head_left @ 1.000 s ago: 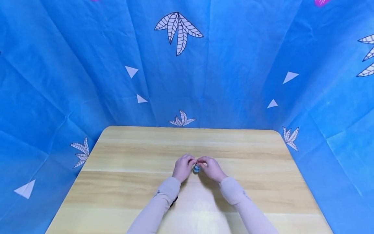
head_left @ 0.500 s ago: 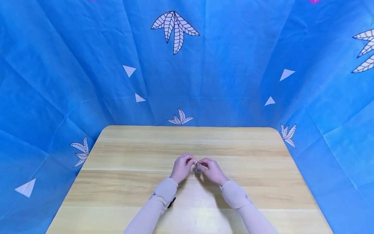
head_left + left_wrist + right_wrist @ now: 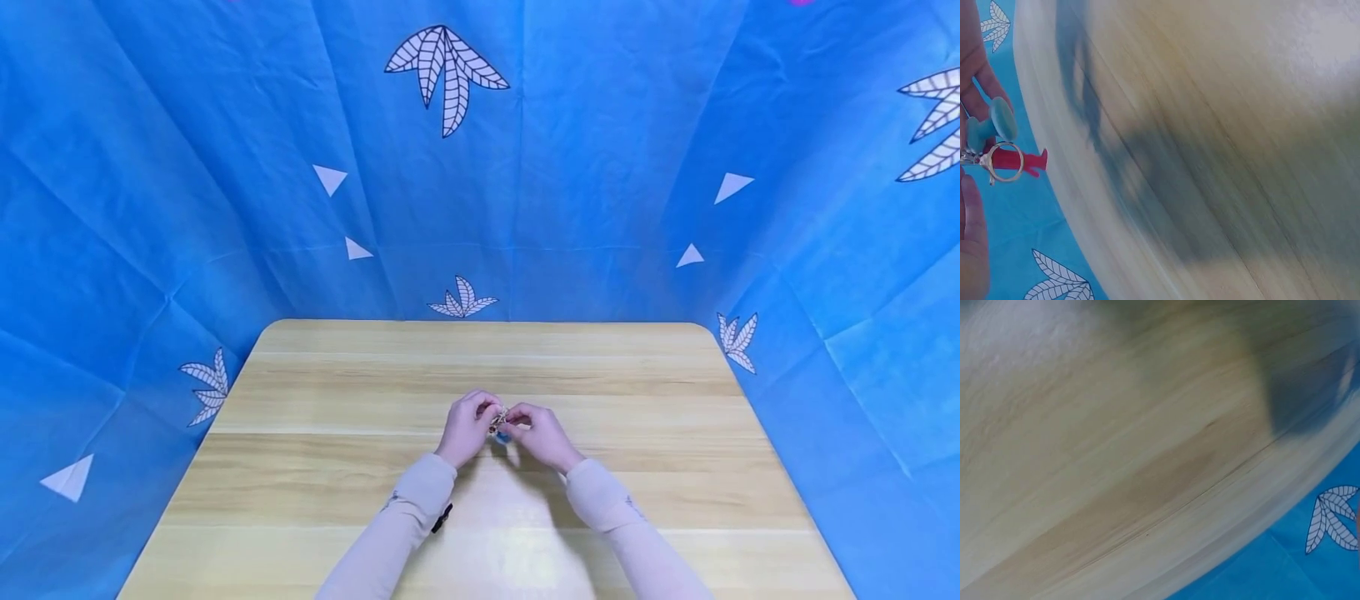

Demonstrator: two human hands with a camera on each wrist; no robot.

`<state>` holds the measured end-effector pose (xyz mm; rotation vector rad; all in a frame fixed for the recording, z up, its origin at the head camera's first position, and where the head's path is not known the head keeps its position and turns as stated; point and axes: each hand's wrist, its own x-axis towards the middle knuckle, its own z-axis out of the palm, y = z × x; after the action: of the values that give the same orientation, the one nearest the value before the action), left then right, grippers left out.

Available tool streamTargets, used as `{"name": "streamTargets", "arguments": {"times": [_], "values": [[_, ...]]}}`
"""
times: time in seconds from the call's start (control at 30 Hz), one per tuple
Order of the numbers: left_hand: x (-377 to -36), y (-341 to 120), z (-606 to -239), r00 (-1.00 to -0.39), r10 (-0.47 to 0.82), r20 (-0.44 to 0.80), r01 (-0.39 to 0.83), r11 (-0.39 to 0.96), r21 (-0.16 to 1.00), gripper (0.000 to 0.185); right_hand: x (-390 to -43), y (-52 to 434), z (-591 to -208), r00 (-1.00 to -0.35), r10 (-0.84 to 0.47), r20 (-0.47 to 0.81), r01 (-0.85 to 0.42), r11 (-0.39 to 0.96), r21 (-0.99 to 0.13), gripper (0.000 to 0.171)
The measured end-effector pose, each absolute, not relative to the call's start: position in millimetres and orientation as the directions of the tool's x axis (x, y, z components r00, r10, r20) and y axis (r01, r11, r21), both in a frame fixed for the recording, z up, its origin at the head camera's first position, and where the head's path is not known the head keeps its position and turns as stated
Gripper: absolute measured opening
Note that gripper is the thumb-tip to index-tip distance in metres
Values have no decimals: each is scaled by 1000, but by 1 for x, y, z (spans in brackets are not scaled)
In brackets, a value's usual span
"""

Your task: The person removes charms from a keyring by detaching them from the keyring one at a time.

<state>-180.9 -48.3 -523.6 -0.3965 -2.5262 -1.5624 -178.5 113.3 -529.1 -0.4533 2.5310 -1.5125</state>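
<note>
Between both hands, above the table's middle, hangs a keychain (image 3: 498, 423). In the left wrist view it shows a gold ring (image 3: 1021, 164), a metal chain (image 3: 969, 157), a red charm (image 3: 1036, 160) with a forked end, and a light-blue charm (image 3: 1002, 119) with rounded discs. My left hand (image 3: 467, 427) pinches the keychain's left side. My right hand (image 3: 546, 435) pinches it from the right with thumb and forefinger. Fingertips hide part of the chain. The right wrist view shows none of the keychain.
A wood-grain table (image 3: 330, 483) with rounded far corners lies under the hands. Blue cloth (image 3: 600, 167) with white leaf prints hangs behind it and along both sides. A black strap (image 3: 442, 518) shows at the left sleeve.
The blue charm turned and was partly covered by the right fingers, then showed again lower down. Both hands stay close together at nearly the same spot. The head view has shifted slightly.
</note>
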Motion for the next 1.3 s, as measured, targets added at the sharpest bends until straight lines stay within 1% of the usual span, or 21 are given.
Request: {"name": "streamTargets", "arguments": {"times": [0.17, 0.27, 0.63, 0.8, 0.93, 1.07, 1.2, 1.3], "values": [[-181, -49, -524, -957, 150, 249, 290, 443, 848, 8, -178, 113, -527, -947, -317, 39, -184, 440, -879, 8], [-180, -50, -522, -950, 155, 270, 311, 457, 833, 6, -178, 116, -525, -948, -317, 41, -186, 442, -878, 7], [-177, -53, -517, -931, 184, 315, 364, 496, 788, 5, -176, 119, -517, -945, -326, 32, -208, 520, -828, 14], [-177, -55, -519, -931, 184, 316, 365, 499, 786, 6, -176, 118, -515, -945, -325, 34, -204, 507, -837, 11], [-174, -56, -522, -927, 188, 324, 375, 486, 790, 5, -176, 117, -512, -949, -314, 17, -178, 495, -851, 11], [-171, -56, -525, -927, 186, 326, 375, 477, 795, 8, -174, 116, -511, -954, -300, 6, -156, 476, -865, 10], [-171, -55, -526, -926, 187, 328, 377, 475, 795, 12, -174, 115, -511, -958, -283, 46, -188, 500, -845, 11], [-171, -53, -526, -917, 193, 348, 398, 486, 779, 12, -175, 114, -509, -961, -263, 86, -216, 522, -825, 10]]}}
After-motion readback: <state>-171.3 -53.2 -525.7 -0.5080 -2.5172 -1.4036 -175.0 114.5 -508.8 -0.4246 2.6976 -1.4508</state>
